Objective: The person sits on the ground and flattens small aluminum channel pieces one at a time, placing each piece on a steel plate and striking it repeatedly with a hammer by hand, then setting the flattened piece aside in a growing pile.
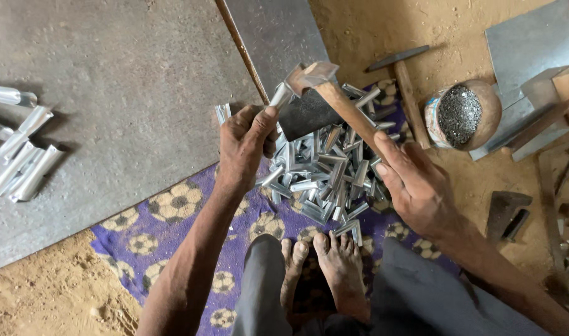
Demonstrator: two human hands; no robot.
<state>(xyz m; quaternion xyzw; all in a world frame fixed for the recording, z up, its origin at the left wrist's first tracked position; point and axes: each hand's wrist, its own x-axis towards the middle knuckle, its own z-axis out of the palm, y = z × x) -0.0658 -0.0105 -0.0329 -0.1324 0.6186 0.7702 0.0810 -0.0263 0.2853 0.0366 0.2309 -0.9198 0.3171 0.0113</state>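
From the head camera I look straight down on a seated worker's two bare hands above a heap of small folded metal strips (pixel 325 171), bright and silvery, piled on a purple cloth (pixel 172 224) printed with football shapes. My left hand (pixel 247 140) is closed around one metal piece (pixel 280 95), thumb and fingers pinched on it, holding it upright against the top edge of a dark steel block (pixel 306 115) that stands at the far side of the heap. My right hand (pixel 415 183) is wrapped round the lower end of a wooden-handled hammer (pixel 334 96); its handle runs up and to the left, and its metal head hangs just above the pinched piece, close to it, though I cannot tell whether they touch. Two bare feet (pixel 328 267) rest on the cloth at the near edge of the heap, between dark trouser legs.

To the left, a grey slab (pixel 122 93) carries a small group of longer folded metal pieces (pixel 20 158), well apart from the heap. To the right, on sandy ground, a second hammer (pixel 405 87) lies beside a round tin of small dark bits (pixel 461 115), with flat sheet-metal offcuts (pixel 533 43) beyond it. A dark chisel-like tool (pixel 505 214) lies near my right forearm.
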